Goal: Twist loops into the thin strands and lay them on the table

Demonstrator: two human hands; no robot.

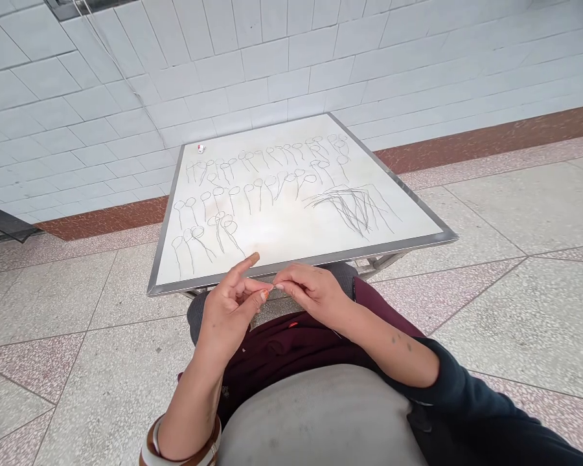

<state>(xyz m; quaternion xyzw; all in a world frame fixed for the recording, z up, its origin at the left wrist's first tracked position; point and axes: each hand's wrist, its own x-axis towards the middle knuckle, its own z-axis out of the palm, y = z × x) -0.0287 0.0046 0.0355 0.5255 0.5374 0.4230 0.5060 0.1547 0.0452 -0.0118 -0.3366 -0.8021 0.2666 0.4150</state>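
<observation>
The left hand [228, 310] and right hand [315, 294] meet just in front of the white table [272, 236]. Each pinches a thin wire [273, 288], mostly hidden by the fingertips; one left finger sticks out. Skinny, dark looped wires [218, 191] lie in rows on the left and far parts, with round tops and wiggly tails. Some overlap. On the right, straighter wires [352, 207] lie in a messy, crisscross pile.

Plain indoor workroom, white wall tiles [291, 61], speckled floor [539, 323], metal-edged table [282, 230], rows of looped strands [260, 194]
</observation>
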